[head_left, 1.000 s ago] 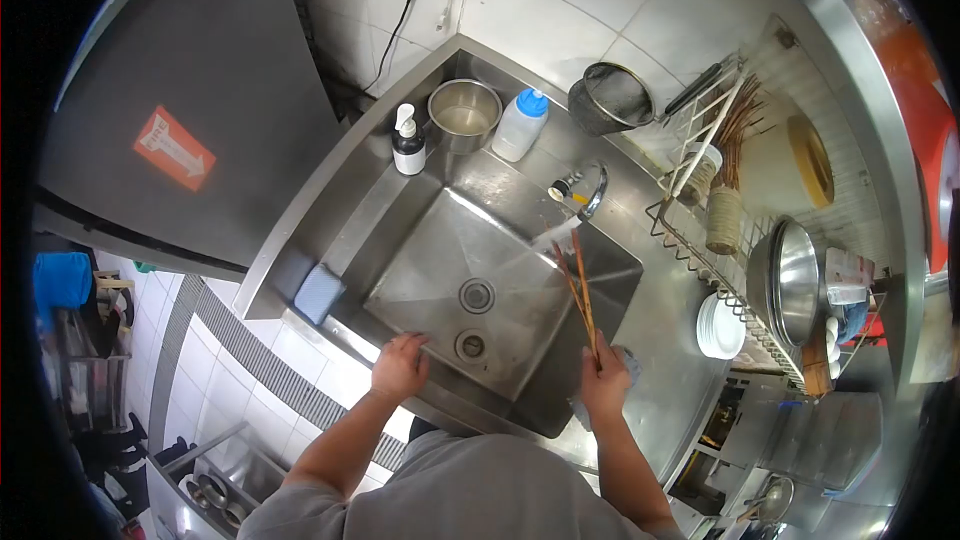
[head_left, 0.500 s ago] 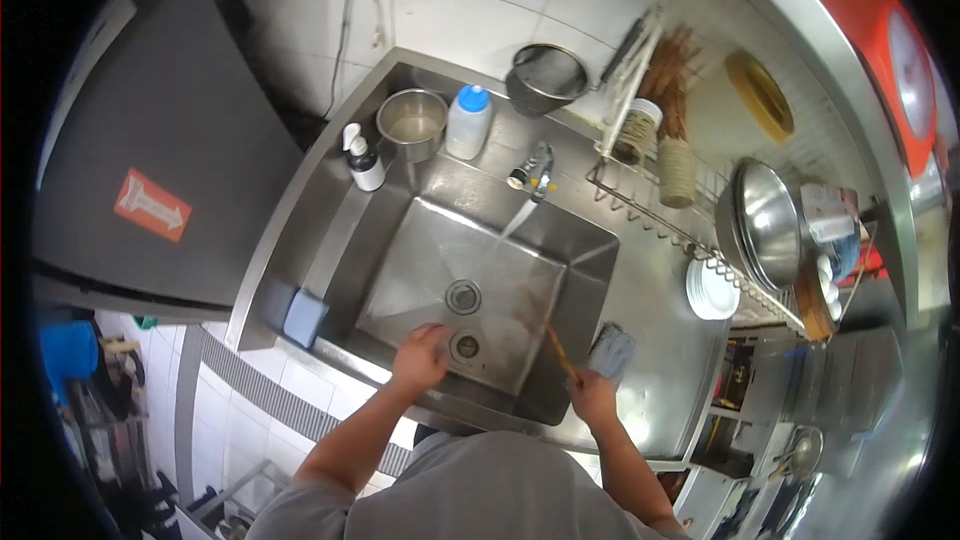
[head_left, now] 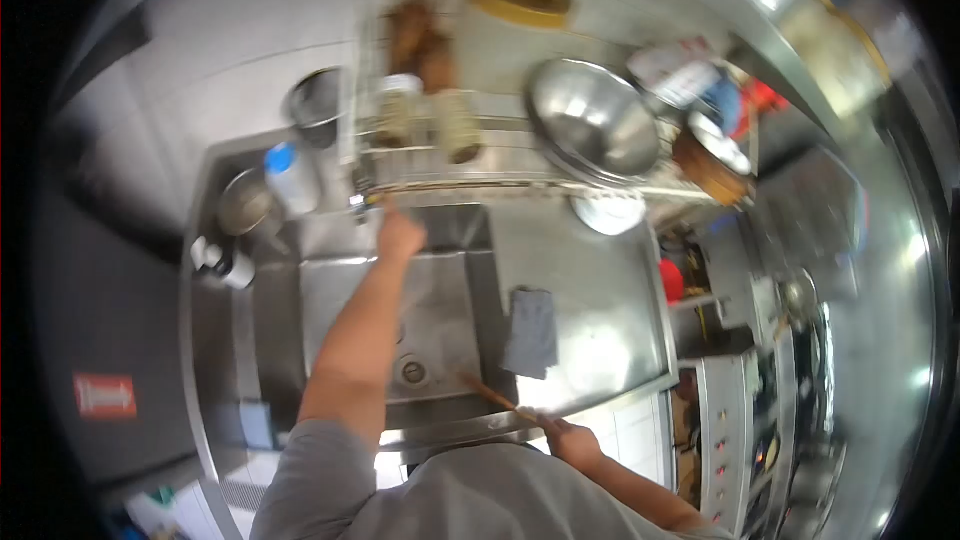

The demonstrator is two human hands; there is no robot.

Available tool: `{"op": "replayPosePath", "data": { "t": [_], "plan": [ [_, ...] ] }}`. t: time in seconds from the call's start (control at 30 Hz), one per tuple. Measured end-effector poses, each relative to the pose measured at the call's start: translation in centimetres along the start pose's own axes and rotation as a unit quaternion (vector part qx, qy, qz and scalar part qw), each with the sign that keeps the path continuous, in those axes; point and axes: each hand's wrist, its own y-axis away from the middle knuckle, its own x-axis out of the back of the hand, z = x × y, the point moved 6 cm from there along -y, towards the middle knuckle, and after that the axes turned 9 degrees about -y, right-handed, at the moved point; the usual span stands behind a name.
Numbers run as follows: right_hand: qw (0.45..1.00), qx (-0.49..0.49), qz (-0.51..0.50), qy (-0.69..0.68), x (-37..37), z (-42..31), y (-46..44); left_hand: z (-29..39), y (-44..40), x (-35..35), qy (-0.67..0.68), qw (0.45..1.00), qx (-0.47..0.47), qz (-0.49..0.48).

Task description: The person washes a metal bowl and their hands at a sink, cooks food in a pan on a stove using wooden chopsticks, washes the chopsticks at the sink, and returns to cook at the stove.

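My left hand reaches across the steel sink to the tap at its back edge. One finger points at the tap's handle side; blur hides whether it touches and how the other fingers are bent. Near the front rim, my right hand is closed around a thin wooden stick. The stick slants over the sink's front right corner, its far end smeared. A folded grey cloth lies on the steel drainboard, just beyond my right hand.
Left of the tap stand a blue-capped bottle, a steel pot and a pump bottle. A dark strainer is behind them. Steel bowls and white plates sit at the back rack. A blue sponge rests front left.
My left hand has gone from above the drain to the tap. My right hand has drawn back to the front rim with the stick. The view has turned right.
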Motion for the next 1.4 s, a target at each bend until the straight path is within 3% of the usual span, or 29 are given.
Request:
{"op": "replayPosePath", "data": {
  "t": [0.1, 0.2, 0.23, 0.27, 0.3, 0.37, 0.43, 0.47, 0.53, 0.57, 0.6, 0.63, 0.7, 0.73, 0.77, 0.8, 0.83, 0.9, 0.97, 1.0, 1.03, 1.1, 1.17, 1.23, 1.27, 1.33, 1.4],
  "plan": [
    [0.994, -0.034, -0.083, 0.056, -3.6, 5.0, 0.1, -3.2, -4.1, -5.0, -0.116, 0.992, -0.026, -0.028],
    [0.998, -0.034, 0.044, 0.024, -3.5, 5.9, 1.6, -6.5, -4.2, -7.7, -0.126, 0.989, 0.002, -0.075],
    [0.998, -0.058, -0.018, 0.017, -4.0, 6.5, 1.7, -7.6, -3.4, -8.0, -0.123, 0.987, 0.018, -0.101],
    [0.994, -0.081, -0.079, 0.007, -4.6, 7.1, 2.2, -12.8, -7.6, -12.9, -0.17, 0.974, -0.122, -0.082],
    [0.993, -0.106, -0.054, -0.01, -4.8, 8.1, 2.6, -17.1, -10.7, -17.0, -0.217, 0.941, -0.258, -0.043],
    [0.998, -0.043, -0.044, -0.003, -5.6, 9.4, 3.1, -13.3, -3.8, -13.9, -0.256, 0.949, -0.144, -0.111],
    [0.996, -0.072, 0.006, -0.046, -4.5, 10.1, 5.0, -18.3, -0.9, -15.8, -0.267, 0.941, -0.077, -0.191],
    [0.994, -0.078, 0.035, -0.074, -3.5, 10.2, 5.8, -19.9, 0.8, -17.1, -0.364, 0.887, -0.137, -0.248],
    [0.982, -0.095, 0.077, -0.144, -2.3, 11.6, 8.0, -20.9, 5.6, -19.1, -0.541, 0.685, -0.331, -0.359],
    [0.98, -0.096, 0.089, -0.15, -2.7, 12.5, 9.2, -20.6, 8.9, -18.3, -0.452, 0.774, -0.221, -0.385],
    [0.958, -0.105, 0.168, -0.206, -2.8, 14.1, 10.9, -18.8, 13.4, -16.6, -0.347, 0.848, -0.112, -0.384],
    [0.927, -0.113, 0.247, -0.259, -3.0, 15.9, 12.8, -18.3, 15.5, -16.0, -0.099, 0.916, 0.122, -0.368],
    [0.877, -0.152, 0.354, -0.288, -2.9, 19.1, 17.5, -20.0, 15.9, -18.5, -0.004, 0.967, 0.075, -0.242],
    [0.853, -0.209, 0.373, -0.299, -3.9, 21.3, 19.7, -21.2, 15.9, -20.3, -0.008, 0.968, 0.063, -0.241],
    [0.827, -0.264, 0.389, -0.309, -5.1, 23.8, 21.8, -20.4, 15.3, -20.5, -0.072, 0.987, -0.081, -0.119],
    [0.808, -0.311, 0.393, -0.311, -6.7, 26.4, 24.0, -17.9, 15.8, -20.4, -0.129, 0.967, -0.222, 0.008],
    [0.786, -0.356, 0.396, -0.313, -9.1, 29.6, 26.1, -15.2, 17.5, -21.1, -0.128, 0.964, -0.232, 0.01],
    [0.76, -0.434, 0.382, -0.296, -18.6, 38.3, 29.8, -7.0, 24.6, -20.3, 0.109, 0.968, -0.211, 0.075],
    [0.815, -0.507, 0.124, -0.251, -25.8, 43.0, 35.1, 3.3, 30.9, -20.3, 0.037, 0.954, -0.284, 0.086],
    [0.804, -0.508, 0.141, -0.274, -30.3, 44.6, 39.1, 7.1, 33.3, -21.0, -0.04, 0.933, -0.342, 0.1],
    [0.793, -0.508, 0.159, -0.297, -35.0, 46.5, 43.2, 10.7, 35.1, -23.5, -0.04, 0.924, -0.367, 0.099],
    [0.708, -0.587, 0.167, -0.354, -34.6, 45.0, 48.6, 14.5, 36.8, -29.1, 0.029, 0.932, -0.352, -0.079],
    [0.686, -0.604, 0.174, -0.367, -34.7, 44.6, 52.2, 17.8, 41.0, -31.3, 0.02, 0.918, -0.386, -0.091],
    [0.662, -0.621, 0.179, -0.38, -36.2, 44.0, 55.1, 20.8, 45.7, -33.4, -0.129, 0.846, -0.513, -0.076],
    [0.614, -0.635, 0.224, -0.413, -36.8, 43.7, 56.4, 21.4, 47.7, -34.8, -0.089, 0.809, -0.578, -0.055],
    [0.492, -0.67, 0.338, -0.441, -39.4, 42.6, 58.4, 23.0, 51.9, -37.2, -0.096, 0.776, -0.612, -0.115],
    [0.452, -0.689, 0.338, -0.455, -45.4, 42.3, 57.9, 24.2, 54.2, -40.1, -0.103, 0.739, -0.641, -0.178]
  ]
}}
